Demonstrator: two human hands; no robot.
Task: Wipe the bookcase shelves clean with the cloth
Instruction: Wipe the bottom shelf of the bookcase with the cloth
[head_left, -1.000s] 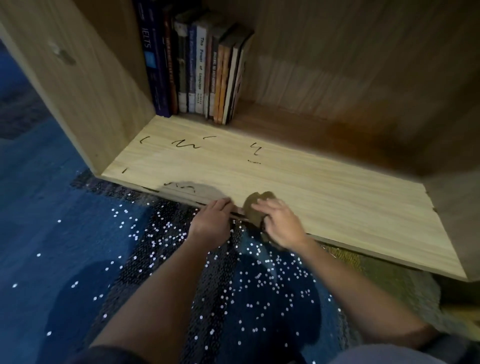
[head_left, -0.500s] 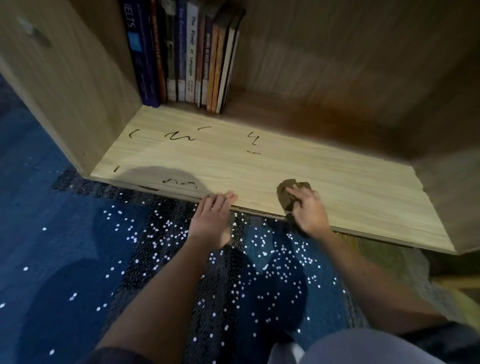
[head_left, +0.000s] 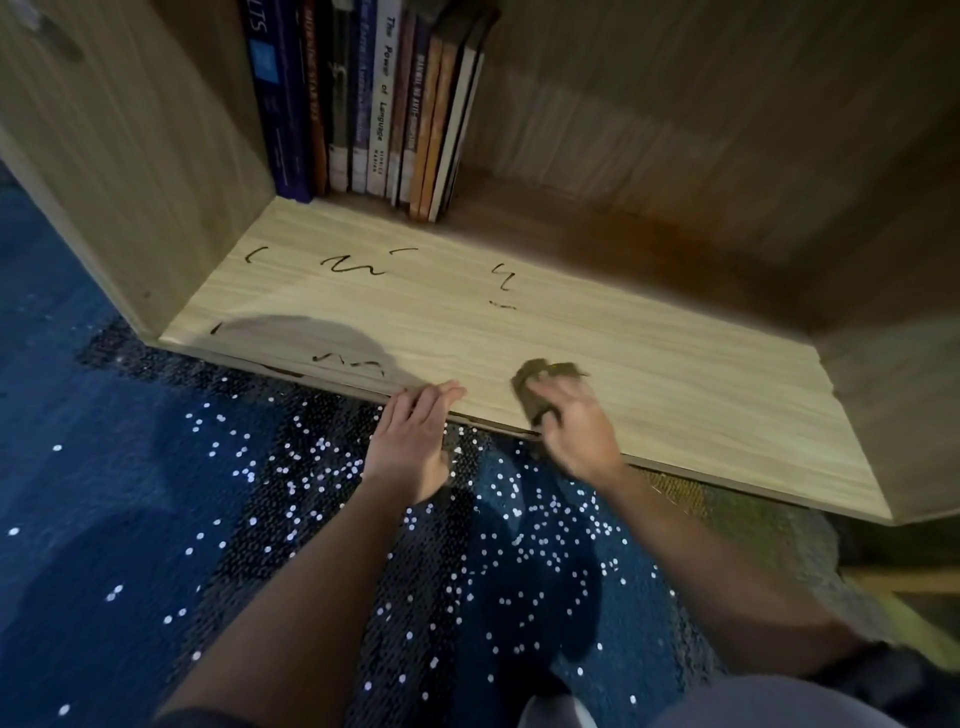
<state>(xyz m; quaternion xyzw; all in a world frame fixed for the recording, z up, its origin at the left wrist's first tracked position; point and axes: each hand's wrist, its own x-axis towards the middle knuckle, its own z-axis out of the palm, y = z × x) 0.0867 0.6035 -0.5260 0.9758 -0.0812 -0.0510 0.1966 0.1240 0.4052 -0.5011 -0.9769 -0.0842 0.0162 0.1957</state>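
The right hand (head_left: 576, 426) has the cloth (head_left: 535, 387) bunched under it near the front edge of the bottom shelf (head_left: 675, 395), a little right of the middle. Its fingers (head_left: 569, 387) are blurred, but they look curled over the wad with a fold showing by the thumb, so I judge it a grip rather than a flat press. The left hand (head_left: 410, 441) holds nothing: its fingers (head_left: 441, 396) lie straight and together, tips resting on the shelf's front lip, just left of the cloth. The step in hand looks like rubbing the board, and most of the job lies ahead, since dark scribbles (head_left: 353, 265) sit across the left and middle of the shelf, one (head_left: 348, 362) near the left hand and another (head_left: 503, 283) further back than the cloth. To do it well, bear down firmly and work in short overlapping strokes along the grain, carrying the cloth leftward over each mark in turn. Ink of that kind probably needs repeated passes, and turning the wad to a fresh face should limit smearing. The bracing hand should leave the lip before the cloth reaches the mark beside it. The row of books (head_left: 374, 104) stands at the back left, so strokes there should stop short of nudging them.
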